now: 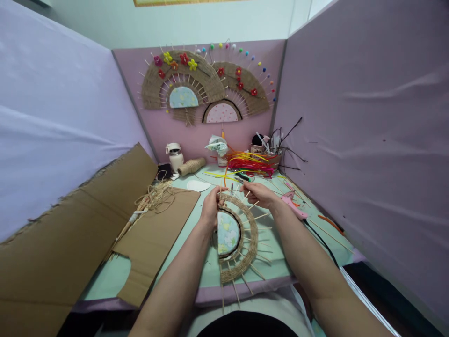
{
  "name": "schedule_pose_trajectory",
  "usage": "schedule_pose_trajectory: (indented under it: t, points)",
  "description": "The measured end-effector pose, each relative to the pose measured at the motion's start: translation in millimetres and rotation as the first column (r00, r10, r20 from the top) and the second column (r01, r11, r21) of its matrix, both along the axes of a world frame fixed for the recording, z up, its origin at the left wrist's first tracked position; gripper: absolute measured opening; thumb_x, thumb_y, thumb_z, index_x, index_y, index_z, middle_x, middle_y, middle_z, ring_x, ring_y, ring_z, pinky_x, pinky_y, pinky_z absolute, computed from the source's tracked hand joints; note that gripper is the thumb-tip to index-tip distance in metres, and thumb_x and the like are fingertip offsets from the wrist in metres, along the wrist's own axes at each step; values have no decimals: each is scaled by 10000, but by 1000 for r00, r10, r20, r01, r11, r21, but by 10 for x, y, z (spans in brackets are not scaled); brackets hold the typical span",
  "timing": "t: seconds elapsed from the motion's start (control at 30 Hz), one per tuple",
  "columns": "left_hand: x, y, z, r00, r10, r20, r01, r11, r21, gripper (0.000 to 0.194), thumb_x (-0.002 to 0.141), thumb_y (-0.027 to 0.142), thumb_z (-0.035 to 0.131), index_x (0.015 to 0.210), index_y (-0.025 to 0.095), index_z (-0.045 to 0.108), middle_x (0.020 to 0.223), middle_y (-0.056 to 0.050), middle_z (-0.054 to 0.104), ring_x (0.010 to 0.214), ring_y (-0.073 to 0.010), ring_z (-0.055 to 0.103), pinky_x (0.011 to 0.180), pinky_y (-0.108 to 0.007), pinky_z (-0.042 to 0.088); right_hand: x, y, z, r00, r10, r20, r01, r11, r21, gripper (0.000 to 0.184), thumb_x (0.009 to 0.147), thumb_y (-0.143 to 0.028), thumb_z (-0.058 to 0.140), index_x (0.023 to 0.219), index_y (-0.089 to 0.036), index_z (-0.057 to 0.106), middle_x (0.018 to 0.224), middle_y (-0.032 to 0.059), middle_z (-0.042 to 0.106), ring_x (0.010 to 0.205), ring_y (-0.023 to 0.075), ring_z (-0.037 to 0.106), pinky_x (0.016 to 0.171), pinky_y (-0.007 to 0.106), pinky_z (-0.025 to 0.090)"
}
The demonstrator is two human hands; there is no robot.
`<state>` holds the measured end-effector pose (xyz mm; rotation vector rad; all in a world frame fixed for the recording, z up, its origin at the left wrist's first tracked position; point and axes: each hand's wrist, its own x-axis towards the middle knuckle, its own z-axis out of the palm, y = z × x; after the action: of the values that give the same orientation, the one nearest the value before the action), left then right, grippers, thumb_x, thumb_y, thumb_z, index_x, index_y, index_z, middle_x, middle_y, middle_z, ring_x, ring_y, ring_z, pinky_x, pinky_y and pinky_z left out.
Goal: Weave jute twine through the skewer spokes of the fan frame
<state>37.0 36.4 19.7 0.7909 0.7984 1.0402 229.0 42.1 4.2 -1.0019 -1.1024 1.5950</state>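
A half-round woven fan (250, 243) is held upright on its side over the near part of the table. Thin sticks radiate from its twine band, and blue floral fabric (228, 234) fills its dark-edged centre. My left hand (210, 208) grips the fan at its upper straight edge, fingers partly hidden behind it. Close by on the right, my right hand (259, 194) is closed in a pinch beside the upper stick tips. Whatever lies between its fingertips is too small to make out.
Brown cardboard (168, 224) covers the left side, with loose twine (157, 196) on it. A twine spool (191, 166), white bottle (174, 157) and red and yellow pipe cleaners (249, 164) stand behind. A pink glue gun (293, 207) lies right. Decorated fans (184, 61) hang on the back panel.
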Motion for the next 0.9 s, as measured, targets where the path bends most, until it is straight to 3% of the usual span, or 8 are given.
schedule_pose_trajectory:
  t: [0.2,0.4,0.63,0.8,0.9]
  points:
    - [8,13,-50,999,48,-5,-48,995,88,372,676,485,624,848,155,618,413,87,356,342,-59,343,378,-188,233,8,-42,6,990,126,61,-127,992,3,534,750,-665,495,688,-138,555,449,-90,241,389,34,163,397,188,129]
    - [19,-2,-36,997,-68,-27,66,996,-63,319,674,429,642,818,144,634,416,59,426,340,-72,380,386,-194,262,32,-91,46,965,261,10,-261,964,47,672,748,-746,367,756,-120,612,471,-71,279,401,46,169,408,201,147]
    - [34,16,-94,999,18,-26,-18,1000,19,308,656,381,657,838,131,663,398,75,375,338,-60,357,385,-188,255,5,-90,53,979,148,139,-157,986,58,416,732,-530,616,742,-114,601,487,-99,207,432,36,130,402,179,107]
    - [62,85,-181,995,101,-10,-100,994,52,317,613,327,692,860,128,679,595,4,590,470,-80,496,465,-199,368,-9,-91,77,974,139,179,-147,989,33,383,733,-499,627,760,-117,599,502,-104,181,433,34,122,386,171,94]
    - [66,103,-172,994,99,49,-100,995,26,273,611,277,700,837,124,682,710,-20,636,557,-84,545,529,-197,417,-12,-99,78,971,148,190,-158,987,36,385,733,-504,625,757,-120,600,501,-104,185,425,31,123,380,169,95]
